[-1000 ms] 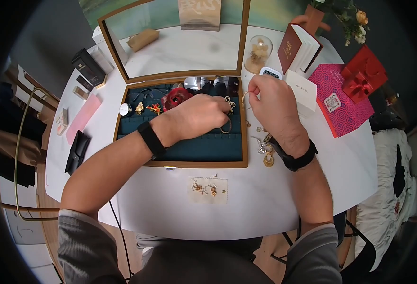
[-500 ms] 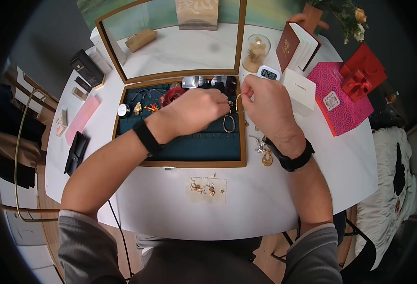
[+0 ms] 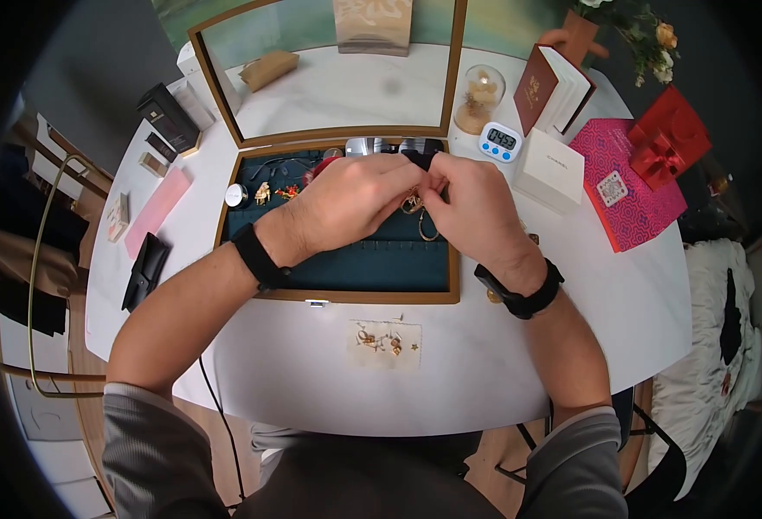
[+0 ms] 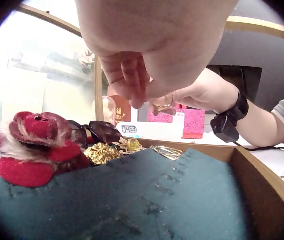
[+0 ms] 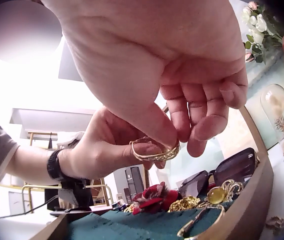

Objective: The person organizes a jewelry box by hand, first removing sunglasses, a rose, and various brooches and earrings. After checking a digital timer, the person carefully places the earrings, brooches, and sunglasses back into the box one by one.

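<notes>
Over the right part of a jewelry box (image 3: 337,296), both hands meet at a gold bangle (image 5: 157,157). My right hand (image 3: 480,203) pinches one end between thumb and forefinger, other fingers loosely bent. My left hand (image 3: 337,203) has thumb and fingertips at the opposite end, the band circling them. Below, on the dark teal lining (image 4: 202,200), lie another gold bangle (image 5: 186,229), a brooch with a yellow stone (image 5: 215,195), a heap of gold chain (image 4: 102,153), a red fabric rose (image 4: 37,145) and dark sunglasses (image 5: 236,166).
The box's glass lid stands raised behind, in a wooden frame (image 3: 457,69). At right are a timer (image 3: 498,141), a white box (image 3: 549,169), a glass dome (image 3: 482,95) and a pink bag (image 3: 627,208). A card with earrings (image 3: 385,350) lies in front.
My right hand has moved left with the bangle, from beside the box to over it, and now meets my left hand. The timer has come into full sight.
</notes>
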Tool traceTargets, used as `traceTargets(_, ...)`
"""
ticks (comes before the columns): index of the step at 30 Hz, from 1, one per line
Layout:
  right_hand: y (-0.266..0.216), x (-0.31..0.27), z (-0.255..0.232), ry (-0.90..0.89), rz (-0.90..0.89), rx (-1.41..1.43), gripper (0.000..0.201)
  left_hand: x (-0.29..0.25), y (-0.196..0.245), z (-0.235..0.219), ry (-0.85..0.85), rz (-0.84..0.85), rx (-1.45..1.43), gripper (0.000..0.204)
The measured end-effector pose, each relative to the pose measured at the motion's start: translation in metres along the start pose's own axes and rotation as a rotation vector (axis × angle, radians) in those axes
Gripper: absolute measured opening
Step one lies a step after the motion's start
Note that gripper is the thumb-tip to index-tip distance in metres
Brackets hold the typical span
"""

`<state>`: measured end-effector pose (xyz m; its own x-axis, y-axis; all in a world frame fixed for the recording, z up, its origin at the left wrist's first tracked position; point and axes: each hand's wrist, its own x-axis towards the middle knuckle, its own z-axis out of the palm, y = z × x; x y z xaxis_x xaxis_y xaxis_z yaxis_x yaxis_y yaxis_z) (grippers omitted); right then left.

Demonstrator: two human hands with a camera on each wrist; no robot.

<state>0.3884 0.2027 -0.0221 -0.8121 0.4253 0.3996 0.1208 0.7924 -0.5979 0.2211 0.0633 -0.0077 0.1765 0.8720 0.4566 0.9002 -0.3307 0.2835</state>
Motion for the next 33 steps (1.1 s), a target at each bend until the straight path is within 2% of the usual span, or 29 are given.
traceTargets(4,-0.005,-0.001,-0.003,-0.004,0.065,-0.043,0.011,-0.002,0.001,-0.005,0.027,-0.011,-0.016,0.042)
traceTargets(8,-0.004,-0.001,0.001,0.001,0.103,-0.044,0.011,-0.005,0.008,-0.007,0.036,-0.087,-0.092,0.044)
traceTargets(10,-0.005,-0.002,0.001,-0.016,0.108,-0.04,0.012,-0.005,0.009,-0.006,0.037,-0.237,-0.281,0.044)
traceTargets(11,-0.005,-0.002,0.002,-0.033,0.112,-0.035,0.012,-0.004,0.007,-0.004,0.037,-0.237,-0.282,0.044)
traceTargets(13,-0.011,-0.002,0.0,-0.087,0.151,-0.028,0.013,-0.002,-0.001,0.003,0.129,-0.371,-0.407,0.038)
traceTargets(14,-0.012,-0.001,-0.001,-0.141,0.188,-0.019,0.014,-0.002,-0.003,0.005,0.128,-0.371,-0.408,0.038)
traceTargets(16,-0.007,-0.001,-0.001,-0.168,0.153,-0.054,0.017,-0.001,-0.006,0.006,0.143,-0.422,-0.381,0.026)
traceTargets(17,-0.004,0.0,-0.003,-0.196,0.118,-0.089,0.019,0.001,-0.007,0.005,0.144,-0.422,-0.381,0.026)
traceTargets(19,0.0,0.003,-0.009,-0.147,0.125,-0.131,0.02,0.005,-0.008,0.0,-0.075,-0.39,-0.198,0.013)
traceTargets(20,0.001,0.003,-0.013,-0.1,0.13,-0.171,0.022,0.005,-0.01,0.002,-0.075,-0.391,-0.199,0.013)
traceTargets(22,0.002,0.004,-0.018,-0.074,0.128,-0.227,0.022,0.007,-0.014,0.01,-0.115,-0.195,-0.039,0.009)
traceTargets(25,0.01,0.0,-0.016,-0.059,0.1,-0.396,0.019,0.009,-0.016,0.022,-0.146,-0.141,-0.034,0.01)
traceTargets(27,0.013,-0.002,-0.012,-0.189,0.084,-0.422,0.017,0.009,-0.014,0.027,-0.167,-0.158,-0.048,0.009)
traceTargets(30,0.01,0.0,-0.01,-0.266,0.094,-0.457,0.017,0.007,-0.011,0.033,-0.186,-0.178,-0.048,0.009)
traceTargets(33,0.008,0.0,-0.011,-0.265,0.105,-0.477,0.015,0.006,-0.011,0.034,-0.174,-0.184,-0.031,0.009)
